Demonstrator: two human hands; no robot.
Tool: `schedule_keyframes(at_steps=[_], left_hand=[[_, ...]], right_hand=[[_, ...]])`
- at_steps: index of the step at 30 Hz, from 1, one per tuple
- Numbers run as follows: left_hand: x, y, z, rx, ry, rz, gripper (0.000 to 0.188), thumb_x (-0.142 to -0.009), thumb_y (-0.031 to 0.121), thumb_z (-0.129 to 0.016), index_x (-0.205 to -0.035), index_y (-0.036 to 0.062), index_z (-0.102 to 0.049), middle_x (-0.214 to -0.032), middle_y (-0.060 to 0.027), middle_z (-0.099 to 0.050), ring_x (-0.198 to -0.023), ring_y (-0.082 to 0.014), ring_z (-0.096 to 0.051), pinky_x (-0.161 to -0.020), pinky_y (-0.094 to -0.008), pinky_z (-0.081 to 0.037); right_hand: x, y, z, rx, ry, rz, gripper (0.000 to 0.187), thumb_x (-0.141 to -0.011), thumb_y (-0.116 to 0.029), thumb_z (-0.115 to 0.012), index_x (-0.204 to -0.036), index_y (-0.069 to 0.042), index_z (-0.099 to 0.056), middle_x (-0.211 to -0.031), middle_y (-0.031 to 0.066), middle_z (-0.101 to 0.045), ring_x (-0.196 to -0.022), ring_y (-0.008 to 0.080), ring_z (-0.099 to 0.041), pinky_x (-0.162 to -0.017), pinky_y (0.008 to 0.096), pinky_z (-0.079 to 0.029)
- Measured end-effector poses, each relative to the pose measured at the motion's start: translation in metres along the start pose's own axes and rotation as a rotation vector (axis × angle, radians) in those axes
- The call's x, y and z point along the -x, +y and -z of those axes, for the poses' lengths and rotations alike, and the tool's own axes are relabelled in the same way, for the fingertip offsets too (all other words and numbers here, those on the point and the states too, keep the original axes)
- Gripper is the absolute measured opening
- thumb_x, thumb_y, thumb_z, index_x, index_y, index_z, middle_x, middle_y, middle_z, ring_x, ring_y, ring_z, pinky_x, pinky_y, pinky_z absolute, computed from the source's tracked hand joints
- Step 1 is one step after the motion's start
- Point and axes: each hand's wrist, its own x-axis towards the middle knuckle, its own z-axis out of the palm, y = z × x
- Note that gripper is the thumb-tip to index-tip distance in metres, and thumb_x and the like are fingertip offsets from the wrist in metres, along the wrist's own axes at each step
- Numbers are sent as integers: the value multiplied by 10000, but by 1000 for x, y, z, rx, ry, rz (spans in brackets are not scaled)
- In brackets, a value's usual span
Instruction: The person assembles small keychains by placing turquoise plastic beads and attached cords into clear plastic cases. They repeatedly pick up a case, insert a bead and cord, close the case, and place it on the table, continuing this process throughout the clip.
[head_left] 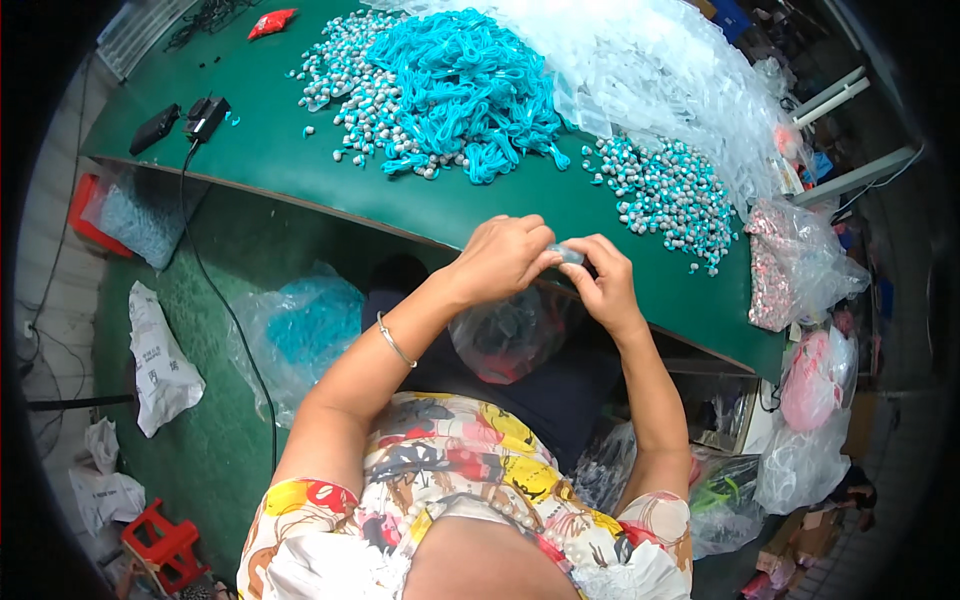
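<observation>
Both my hands meet at the near edge of the green table (270,150). Between them is a small clear, bluish plastic piece (567,254), perhaps a little sleeve or case; fingers cover part of it. My left hand (503,258) pinches its left end with thumb and fingers. At the other end, the fingers and thumb of my right hand (608,283) close on it. Beyond my hands lies a heap of turquoise looped cords (470,90). Small grey-and-turquoise caps (675,195) are strewn to the right, and more caps (350,85) lie left of the cords.
Clear plastic pieces (660,75) pile up at the back right. A black adapter (206,118) trails a cable off the table's left side. Under the edge hangs a clear bag (510,335). A red stool (163,545) stands on the floor at lower left.
</observation>
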Motion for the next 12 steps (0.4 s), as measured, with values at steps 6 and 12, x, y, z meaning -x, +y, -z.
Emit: schedule_keyframes(at_steps=[6,12], left_hand=[[-3,-7,20,-21,-68,9,247,-935,286,-619,-837,59,-622,-790,-112,-578,-735,-324,-578,-683,-426,-404],[-7,-23,21,-92,-50,94,292,-911,363,-645,-901,73,-673,-854,-139,-628,-847,-319,-624,-739,-453,-433]], right_hand=[[-33,8,19,-97,-346,-77,274,-805,-152,-758,-1037,-24,-685,-919,115,-662,-779,216,-634,-713,340,-510],[-159,112,93,337,287,32,311,-852,-206,-712,-1094,-12,-686,-1089,181,-690,-1021,325,-646,-916,427,-498]])
